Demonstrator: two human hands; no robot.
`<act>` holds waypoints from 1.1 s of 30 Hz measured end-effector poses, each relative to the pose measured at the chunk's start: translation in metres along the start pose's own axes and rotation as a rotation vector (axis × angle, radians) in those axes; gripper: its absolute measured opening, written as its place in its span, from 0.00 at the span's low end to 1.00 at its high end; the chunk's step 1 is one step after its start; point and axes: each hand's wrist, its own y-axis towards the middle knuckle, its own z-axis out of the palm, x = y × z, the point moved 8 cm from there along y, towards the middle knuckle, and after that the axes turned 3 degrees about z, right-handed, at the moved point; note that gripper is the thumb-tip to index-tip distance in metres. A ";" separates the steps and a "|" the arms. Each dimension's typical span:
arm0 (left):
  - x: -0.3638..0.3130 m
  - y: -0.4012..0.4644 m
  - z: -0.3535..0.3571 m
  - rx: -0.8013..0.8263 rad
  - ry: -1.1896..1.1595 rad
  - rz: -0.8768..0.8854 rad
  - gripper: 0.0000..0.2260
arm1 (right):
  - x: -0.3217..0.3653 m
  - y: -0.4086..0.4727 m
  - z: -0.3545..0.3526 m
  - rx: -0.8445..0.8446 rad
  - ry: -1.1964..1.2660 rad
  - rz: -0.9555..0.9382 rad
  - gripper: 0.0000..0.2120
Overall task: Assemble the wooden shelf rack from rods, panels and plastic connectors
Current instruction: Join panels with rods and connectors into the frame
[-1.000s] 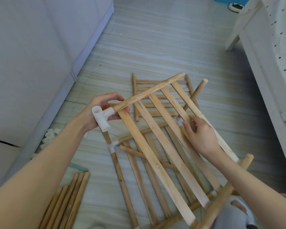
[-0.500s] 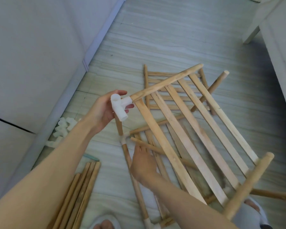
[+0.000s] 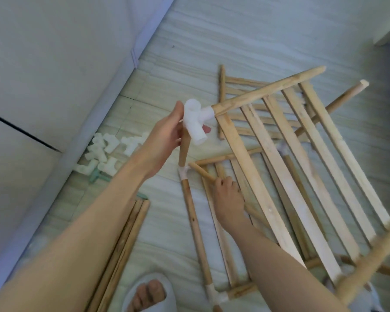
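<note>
- Where the wall meets the floor (image 3: 189, 52) at the left, a heap of white plastic connectors (image 3: 106, 152) lies loose, in no box or tray, with a pale green piece (image 3: 97, 176) at its near edge.
- No writing or label can be read on any part.
- A bundle of spare rods (image 3: 124, 244) lies on the floor under the left forearm, long axes running from near to far, tilted slightly right.
- A foot in a pale slipper (image 3: 149, 293) shows at the bottom edge.
- The left hand (image 3: 167, 136) is curled round a white three-way connector (image 3: 195, 122), thumb up along its far side, fingertips showing beyond it.
- From that connector the end rod of a slatted panel (image 3: 302, 176) runs up and to the right; the panel is lifted off the floor and tilted, its slats running down toward the lower right to a second thick rod (image 3: 374, 262).
- A partly built frame (image 3: 194, 221) lies flat on the floor beneath, its long rod running near to far with white joints along it.
- The right hand (image 3: 227, 197) is down on that frame, fingers curled round a short rod (image 3: 203, 173) that points up-left toward a white joint (image 3: 184, 173).
- Another slatted panel (image 3: 234, 91) lies flat farther off, partly hidden.
</note>
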 end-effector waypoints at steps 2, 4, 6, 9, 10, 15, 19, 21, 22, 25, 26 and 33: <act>0.000 -0.008 -0.001 0.043 0.058 -0.005 0.24 | 0.009 -0.006 -0.010 -0.048 0.119 -0.013 0.08; -0.001 -0.018 -0.006 0.047 0.095 -0.041 0.21 | 0.013 -0.012 -0.022 -0.038 0.307 0.008 0.06; -0.007 -0.030 -0.010 0.025 0.108 -0.059 0.17 | 0.013 -0.018 -0.033 0.041 0.496 0.044 0.06; -0.022 -0.045 -0.010 -0.002 0.166 -0.045 0.12 | 0.015 -0.034 -0.053 0.182 0.763 0.071 0.04; -0.027 -0.049 -0.008 -0.012 0.193 -0.044 0.12 | 0.016 -0.043 -0.063 0.201 0.835 0.066 0.06; -0.056 -0.061 0.004 -0.022 0.286 -0.051 0.15 | 0.009 -0.080 -0.102 0.193 0.896 0.042 0.14; -0.066 -0.065 0.014 -0.031 0.339 -0.059 0.18 | -0.004 -0.102 -0.125 0.107 0.971 0.018 0.19; -0.064 -0.066 0.015 -0.038 0.346 -0.066 0.20 | -0.008 -0.109 -0.132 0.100 0.984 0.018 0.20; -0.062 -0.067 0.014 -0.045 0.339 -0.070 0.20 | -0.009 -0.111 -0.133 0.104 0.978 0.016 0.19; -0.057 -0.065 0.010 -0.079 0.309 -0.068 0.19 | -0.012 -0.117 -0.136 0.089 0.961 0.007 0.18; -0.055 -0.064 0.009 -0.088 0.296 -0.063 0.19 | -0.014 -0.118 -0.137 0.074 0.972 0.010 0.18; -0.047 -0.061 0.011 -0.122 0.263 -0.001 0.24 | -0.016 -0.116 -0.148 0.038 0.934 -0.048 0.20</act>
